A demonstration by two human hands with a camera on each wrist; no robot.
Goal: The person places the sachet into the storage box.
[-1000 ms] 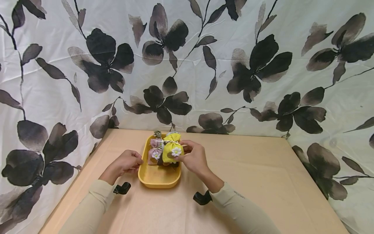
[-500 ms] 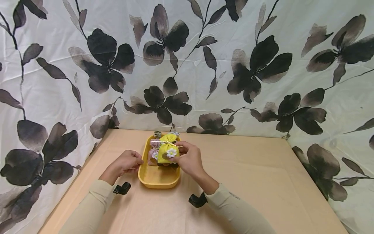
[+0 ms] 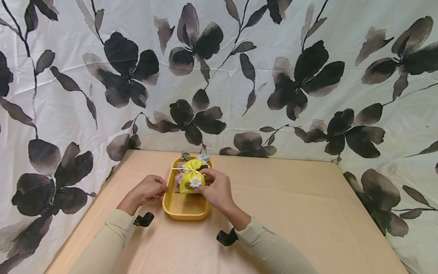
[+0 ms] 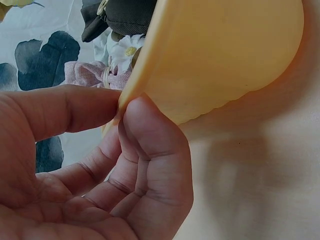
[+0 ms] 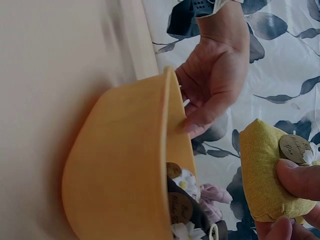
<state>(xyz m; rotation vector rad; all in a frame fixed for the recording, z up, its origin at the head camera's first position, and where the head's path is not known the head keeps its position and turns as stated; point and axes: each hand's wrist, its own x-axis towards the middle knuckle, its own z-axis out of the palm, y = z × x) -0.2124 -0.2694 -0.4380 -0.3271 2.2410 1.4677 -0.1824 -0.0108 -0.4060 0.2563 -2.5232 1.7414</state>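
My left hand (image 3: pixel 150 189) pinches the left rim of a yellow tray (image 3: pixel 186 214) with thumb and fingers; the left wrist view shows this grip close up. With my right hand (image 3: pixel 218 189) I hold a small yellow drawstring pouch (image 3: pixel 186 185), bearing a white flower and a round brown tag (image 5: pixel 295 148). In the right wrist view the pouch is up off the tray's contents, thumb on its face. Beneath and behind it in the head view, a pink pouch (image 3: pixel 176 184) is partly hidden. A black pouch (image 4: pixel 131 19) also sits in the tray.
At the tray's far end, a light blue gathered top (image 3: pixel 204 157) and an olive one (image 3: pixel 185 156) show. The tray stands on a tan-covered table (image 3: pixel 291 213). A floral cloth (image 3: pixel 239 95) hangs behind it.
My right hand has carried the yellow pouch leftward over the tray, covering more of the pink pouch and baring the light blue one. My left hand has stayed at the rim.
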